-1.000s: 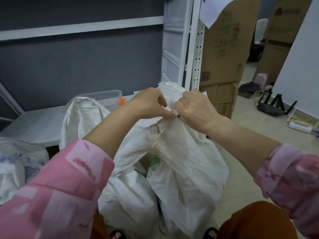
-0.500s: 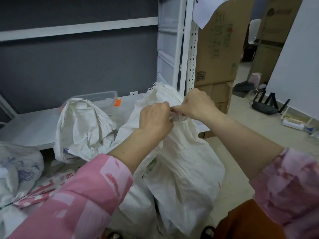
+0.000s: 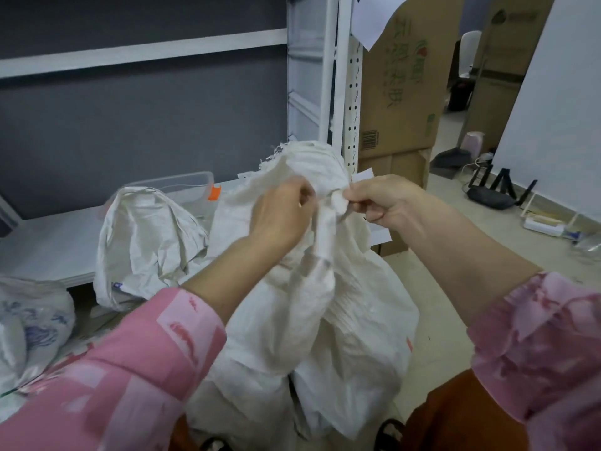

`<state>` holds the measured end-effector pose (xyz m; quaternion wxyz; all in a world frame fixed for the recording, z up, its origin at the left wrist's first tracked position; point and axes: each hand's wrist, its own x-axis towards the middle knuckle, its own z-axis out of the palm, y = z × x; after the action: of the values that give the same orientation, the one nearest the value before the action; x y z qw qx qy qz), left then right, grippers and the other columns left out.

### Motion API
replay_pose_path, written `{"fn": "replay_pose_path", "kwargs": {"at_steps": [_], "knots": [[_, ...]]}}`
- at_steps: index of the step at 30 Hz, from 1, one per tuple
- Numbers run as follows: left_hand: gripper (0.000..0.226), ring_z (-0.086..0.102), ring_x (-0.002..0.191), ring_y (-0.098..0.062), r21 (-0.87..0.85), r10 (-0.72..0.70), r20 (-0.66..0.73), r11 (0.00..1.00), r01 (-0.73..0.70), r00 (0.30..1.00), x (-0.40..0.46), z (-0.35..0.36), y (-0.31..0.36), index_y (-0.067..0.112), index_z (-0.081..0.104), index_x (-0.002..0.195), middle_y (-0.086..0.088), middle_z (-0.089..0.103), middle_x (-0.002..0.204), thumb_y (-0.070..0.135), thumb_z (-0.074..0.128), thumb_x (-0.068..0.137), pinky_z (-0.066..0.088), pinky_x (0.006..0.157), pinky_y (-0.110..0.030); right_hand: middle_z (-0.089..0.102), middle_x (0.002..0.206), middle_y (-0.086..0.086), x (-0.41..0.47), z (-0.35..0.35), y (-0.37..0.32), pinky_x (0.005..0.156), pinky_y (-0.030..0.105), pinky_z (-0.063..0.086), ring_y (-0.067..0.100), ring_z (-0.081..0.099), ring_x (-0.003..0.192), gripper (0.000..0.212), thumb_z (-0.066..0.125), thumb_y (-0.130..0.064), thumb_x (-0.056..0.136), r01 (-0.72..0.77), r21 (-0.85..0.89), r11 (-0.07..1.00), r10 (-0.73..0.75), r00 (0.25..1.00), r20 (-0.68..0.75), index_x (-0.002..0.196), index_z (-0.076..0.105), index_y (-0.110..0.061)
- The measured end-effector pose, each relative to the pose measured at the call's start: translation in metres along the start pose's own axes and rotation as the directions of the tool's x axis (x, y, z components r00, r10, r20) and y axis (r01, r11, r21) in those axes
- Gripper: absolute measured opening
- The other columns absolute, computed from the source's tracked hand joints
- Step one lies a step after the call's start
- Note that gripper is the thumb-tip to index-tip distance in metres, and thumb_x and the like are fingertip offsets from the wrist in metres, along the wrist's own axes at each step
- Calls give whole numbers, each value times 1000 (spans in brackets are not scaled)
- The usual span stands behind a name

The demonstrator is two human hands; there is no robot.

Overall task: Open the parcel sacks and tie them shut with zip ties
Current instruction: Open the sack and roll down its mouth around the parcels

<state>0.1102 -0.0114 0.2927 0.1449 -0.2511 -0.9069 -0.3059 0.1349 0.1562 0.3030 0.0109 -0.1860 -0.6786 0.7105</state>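
Head view: 2 hands work the gathered neck of the white sack, which stands on the floor between the knees. The left hand grips the bunched cloth; the right hand pinches something pale at the neck, perhaps a tie. Keep the gather tight while cinching. The shelf edge sits close left; open floor lies right.
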Motion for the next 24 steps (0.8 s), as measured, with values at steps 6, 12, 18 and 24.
{"fn": "replay_pose_path", "kwargs": {"at_steps": [6,12,18,24], "knots": [[58,32,121,-18,245,238,78,937,-250,968,34,-9,-5,35,40,139,17,37,142,25,64,88,43,88,-33,56,56,-2,-11,-21,0,39,13,21,2,41,45,23,46,6,92,68,6,998,-66,931,359,77,59,-5],[79,36,116,-14,90,232,367,955,-282,901,41,0,9,39,35,141,17,48,134,38,77,74,41,96,-37,52,66,3,-12,-43,5,42,13,29,4,41,51,22,39,11,91,91,21,996,-90,890,448,85,56,-2],[23,62,90,-8,-231,201,597,970,-73,777,39,1,28,22,69,101,12,68,93,22,76,79,48,77,-15,56,61,1,-15,-56,7,38,12,29,4,38,48,26,38,13,91,52,-13,999,-42,910,413,91,61,2],[10,54,69,-7,-161,10,672,978,133,741,53,-16,20,22,73,77,9,66,75,32,72,81,44,66,-21,45,65,4,-13,-81,9,34,17,29,7,38,44,17,56,8,85,-44,-202,978,65,993,96,78,53,-8]]}}
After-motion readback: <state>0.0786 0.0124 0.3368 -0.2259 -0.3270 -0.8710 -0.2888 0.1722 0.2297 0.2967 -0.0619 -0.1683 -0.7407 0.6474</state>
